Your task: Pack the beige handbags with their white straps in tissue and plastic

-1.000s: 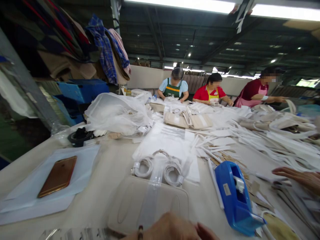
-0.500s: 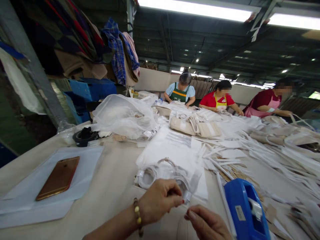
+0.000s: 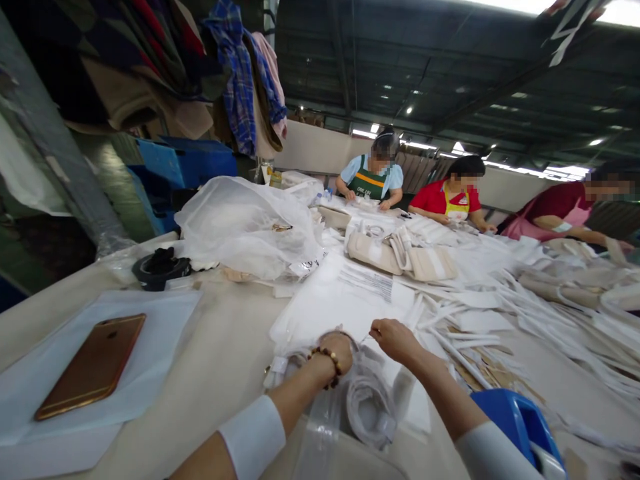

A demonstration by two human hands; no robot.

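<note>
**Left hand point(image 3: 343, 348) and right hand point(image 3: 397, 341) close together above a beige bag point(image 3: 353, 460), lettering mostly blurred**

The pale worktop point(image 3: 235, 327) spreads across the lower half of the frame. On it, left of centre, sits a big translucent plastic bag point(image 3: 240, 223); black marks on a patch at its lower right edge cannot be read. In the centre lies a white sheet point(image 3: 320, 300) bearing a block of printed lines, too small to read.

At upper centre a co-worker wears a green apron point(image 3: 365, 187) with an orange stripe and light letters resembling "OML LIN", though not sharp enough to be certain.

The beige bag lies at the bottom centre, partly hidden, a clear strip point(image 3: 319, 440) running over it. A blue tape dispenser point(image 3: 517, 423) stands at lower right, partly cut off. At lower left, a copper-coloured phone point(image 3: 93, 367) rests on a pale blue sheet point(image 3: 163, 347), an apple-shaped mark on its back.

The left hand is over the space between two coiled straps point(image 3: 354, 403); its fingers are hidden, so their state cannot be told. The right hand's fingers are pressed together at the tips, just beside the left; anything between them is too small to identify. A beaded bracelet point(image 3: 334, 361) circles the left wrist.
</note>
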